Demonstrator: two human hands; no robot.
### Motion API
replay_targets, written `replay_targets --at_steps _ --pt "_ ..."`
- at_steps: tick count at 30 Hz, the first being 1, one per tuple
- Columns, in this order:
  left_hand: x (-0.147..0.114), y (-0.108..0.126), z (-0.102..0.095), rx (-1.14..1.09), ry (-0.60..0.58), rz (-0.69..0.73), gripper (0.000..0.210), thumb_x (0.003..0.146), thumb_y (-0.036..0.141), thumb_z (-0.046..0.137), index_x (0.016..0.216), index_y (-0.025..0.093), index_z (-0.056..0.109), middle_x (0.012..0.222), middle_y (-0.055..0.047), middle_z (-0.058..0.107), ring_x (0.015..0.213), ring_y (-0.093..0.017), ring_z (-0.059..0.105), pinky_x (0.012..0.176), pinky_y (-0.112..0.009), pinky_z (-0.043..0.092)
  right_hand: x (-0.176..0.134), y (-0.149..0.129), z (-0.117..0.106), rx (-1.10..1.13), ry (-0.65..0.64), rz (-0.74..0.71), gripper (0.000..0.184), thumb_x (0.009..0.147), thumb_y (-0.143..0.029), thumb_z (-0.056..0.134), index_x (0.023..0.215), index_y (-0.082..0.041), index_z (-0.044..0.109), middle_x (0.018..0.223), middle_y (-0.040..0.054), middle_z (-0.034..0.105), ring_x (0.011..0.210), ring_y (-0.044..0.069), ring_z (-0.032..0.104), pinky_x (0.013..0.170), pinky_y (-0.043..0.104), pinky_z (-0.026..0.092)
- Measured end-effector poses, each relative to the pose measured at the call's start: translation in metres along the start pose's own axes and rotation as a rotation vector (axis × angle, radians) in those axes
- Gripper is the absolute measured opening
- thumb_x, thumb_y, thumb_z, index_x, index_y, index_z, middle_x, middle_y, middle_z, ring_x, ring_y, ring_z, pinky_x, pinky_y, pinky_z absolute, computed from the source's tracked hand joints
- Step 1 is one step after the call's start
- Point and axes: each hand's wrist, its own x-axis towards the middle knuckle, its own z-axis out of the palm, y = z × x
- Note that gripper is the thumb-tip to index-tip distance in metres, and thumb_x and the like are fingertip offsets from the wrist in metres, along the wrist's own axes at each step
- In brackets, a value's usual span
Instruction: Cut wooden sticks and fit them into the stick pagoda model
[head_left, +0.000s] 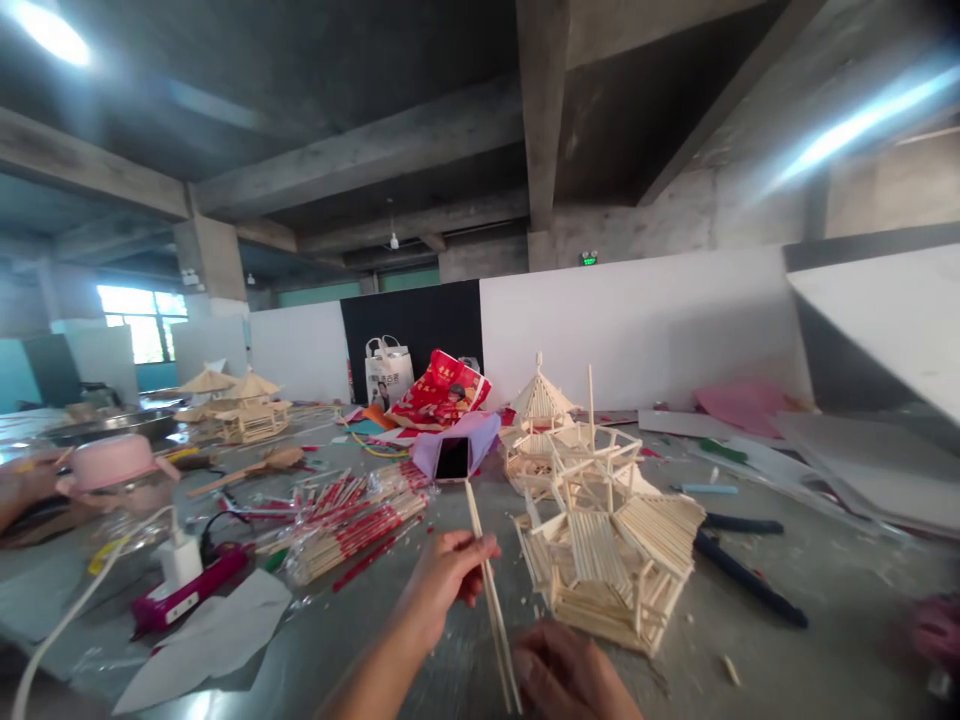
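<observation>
My left hand is closed around a few long, pale wooden chopsticks, pinching them near the middle so they slant over the table. Beside their lower ends, my right hand has its fingers curled in; it is blurred, and what it holds, if anything, is hidden. Just right of the chopsticks stands a model pavilion built from wooden sticks, with slatted roof panels, open frames and a pointed roof at the back. Packs of chopsticks with red wrapping lie to the left in clear plastic.
A phone leans on purple paper ahead. Dark-handled pliers lie right of the model. At left are a magenta power strip with a white plug, a pink pot and another stick model. Paper sheets cover the right side.
</observation>
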Motion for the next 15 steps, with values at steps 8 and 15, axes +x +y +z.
replay_targets --at_steps 8,15 --pt "-0.007 -0.002 0.002 -0.041 -0.049 -0.019 0.041 0.064 0.05 0.062 0.075 0.011 0.064 0.054 0.0 0.057 0.041 -0.006 0.044 0.039 -0.018 0.032 0.003 0.007 0.004 -0.03 0.013 0.069 0.014 0.068 -0.03 0.048 0.063 -0.017 0.051 0.052 -0.0033 0.045 0.048 0.009 0.039 0.046 0.02 0.028" --pt "-0.006 -0.004 0.005 -0.038 -0.036 -0.03 0.043 0.064 0.052 0.062 0.075 0.011 0.064 0.055 0.001 0.057 0.041 -0.006 0.045 0.039 -0.018 0.033 0.005 0.012 0.004 -0.081 0.017 0.11 0.006 0.06 -0.021 0.05 0.062 -0.016 0.052 0.051 -0.0037 0.046 0.048 0.009 0.04 0.045 0.02 0.029"
